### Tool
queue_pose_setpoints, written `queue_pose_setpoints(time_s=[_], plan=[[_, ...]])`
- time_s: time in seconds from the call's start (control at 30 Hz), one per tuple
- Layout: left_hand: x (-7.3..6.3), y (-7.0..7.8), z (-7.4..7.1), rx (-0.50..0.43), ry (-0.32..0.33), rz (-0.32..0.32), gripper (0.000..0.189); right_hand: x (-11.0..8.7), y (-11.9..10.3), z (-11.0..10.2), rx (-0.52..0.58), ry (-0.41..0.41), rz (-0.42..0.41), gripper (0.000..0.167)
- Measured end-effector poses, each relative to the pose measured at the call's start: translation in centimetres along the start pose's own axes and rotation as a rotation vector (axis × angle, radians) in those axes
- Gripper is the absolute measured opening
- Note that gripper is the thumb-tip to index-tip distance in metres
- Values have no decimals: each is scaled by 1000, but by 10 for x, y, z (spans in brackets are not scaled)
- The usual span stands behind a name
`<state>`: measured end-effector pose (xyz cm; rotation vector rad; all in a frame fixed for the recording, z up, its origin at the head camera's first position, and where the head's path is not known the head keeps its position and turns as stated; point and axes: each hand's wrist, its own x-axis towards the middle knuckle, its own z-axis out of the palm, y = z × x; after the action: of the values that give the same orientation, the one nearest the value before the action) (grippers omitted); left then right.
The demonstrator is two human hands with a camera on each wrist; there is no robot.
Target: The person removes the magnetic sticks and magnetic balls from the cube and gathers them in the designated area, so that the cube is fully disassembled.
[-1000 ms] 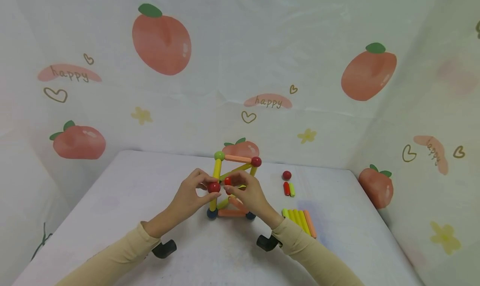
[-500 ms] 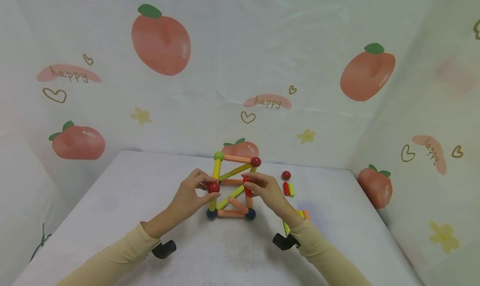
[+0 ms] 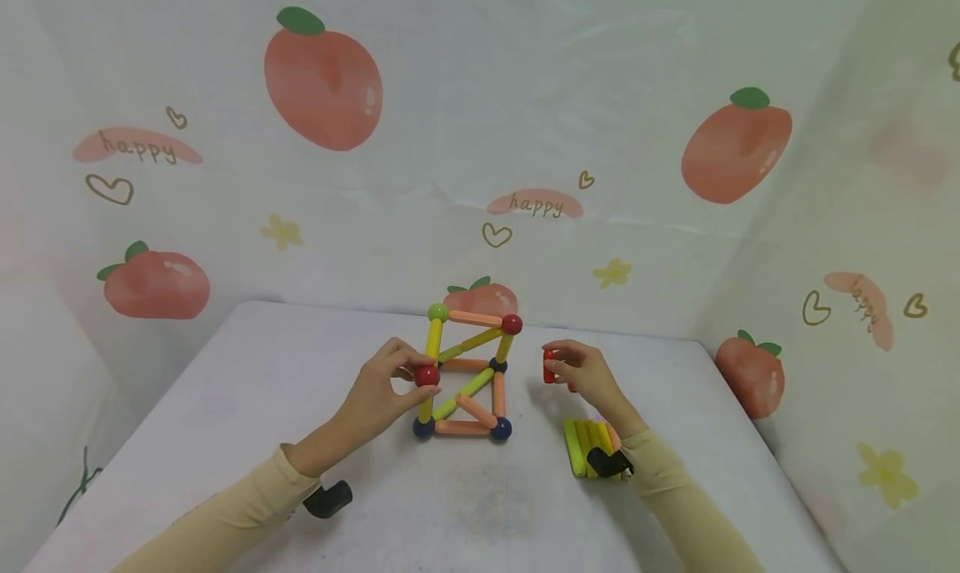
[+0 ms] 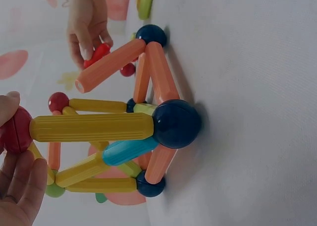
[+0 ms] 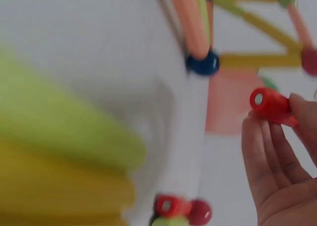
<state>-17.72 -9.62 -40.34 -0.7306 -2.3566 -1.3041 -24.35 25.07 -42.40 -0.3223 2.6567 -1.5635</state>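
And here we are at the white table (image 3: 247,464), where the left hand (image 3: 386,381) has a red ball (image 3: 427,375) pinched between thumb and fingers, right at the top of the upright yellow rod (image 4: 91,128) on the near left of the frame (image 3: 474,383). That rod meets a dark blue ball (image 4: 177,123) at its foot, with a turquoise rod (image 4: 130,151) slanting away from the same ball. Over to the right hand (image 3: 591,379), well apart from the frame on its right side: thumb and fingertips are closed on a short red rod (image 3: 549,366), lifted clear of the table (the right wrist view catches its pale end disc, facing the camera). Up at the frame's back, a green ball (image 3: 438,312) and a second red ball (image 3: 512,324) cap the far corners, a coral rod (image 3: 476,318) running between them. Low at the near right, another coral rod (image 4: 111,66) tilts up from its blue ball (image 4: 151,35), its upper end touching nothing. Near the right wrist lies a row of lime, yellow and coral rods (image 3: 575,448), part hidden by the black fitting (image 3: 602,462); a loose red piece (image 5: 171,205) sits beside a loose red ball (image 5: 200,212) on the tabletop.
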Motion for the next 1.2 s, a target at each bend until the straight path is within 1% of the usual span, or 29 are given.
queue_pose_setpoints(time_s=[0.13,0.27,0.4,0.57,0.73,0.87,1.0,1.2], plan=[[0,-1,0,0,-1,-3,35,8,11,-11,14,35,-12,37],[0,-2,0,2,-3,-7,36,14,24,-19,4,63,-5,35],[0,-2,0,5,-3,-15,37,17,33,-27,40,67,10,34],[1,-2,0,12,-2,-19,36,17,42,-38,60,32,58,39],[1,-2,0,0,-3,-17,37,14,53,-57,93,15,136,43],[1,-2,0,3,-3,-23,36,12,61,-69,106,-41,183,45],[0,-1,-1,5,-4,-23,36,11,69,-75,104,-92,220,45],[-1,-1,-1,5,-2,-28,36,12,78,-78,66,-120,274,44]])
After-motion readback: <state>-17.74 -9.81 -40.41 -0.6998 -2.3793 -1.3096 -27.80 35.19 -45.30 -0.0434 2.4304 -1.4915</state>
